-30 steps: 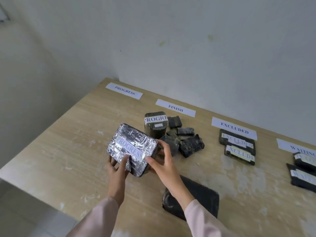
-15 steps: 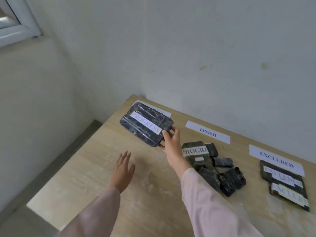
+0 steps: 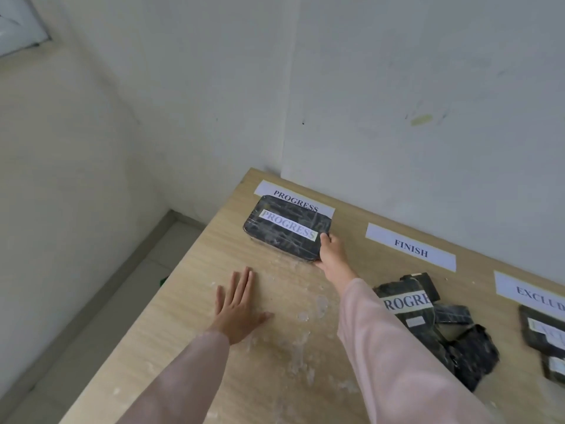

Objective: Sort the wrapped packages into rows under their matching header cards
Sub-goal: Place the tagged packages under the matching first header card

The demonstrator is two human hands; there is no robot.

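A dark foil-wrapped package labelled PROGRESS [image 3: 284,229] lies flat on the wooden table [image 3: 275,347], just below the PROGRESS header card [image 3: 293,199] and overlapping its lower edge. My right hand [image 3: 331,254] grips the package's right end, thumb on top. Flat on the table to the left rests my left hand [image 3: 238,310], fingers spread and holding nothing. A heap of dark wrapped packages [image 3: 440,328] sits below the FINISH header card [image 3: 411,247]; its top one reads PROGRESS.
The EXCLUDED header card [image 3: 532,293] is at the right edge with two labelled packages [image 3: 547,338] under it. The table's left edge drops to a grey floor [image 3: 91,316]. White walls close the back and left.
My right hand carried the PROGRESS package from mid-air down onto the table under its header card. My left hand let go earlier and now lies flat on the table.
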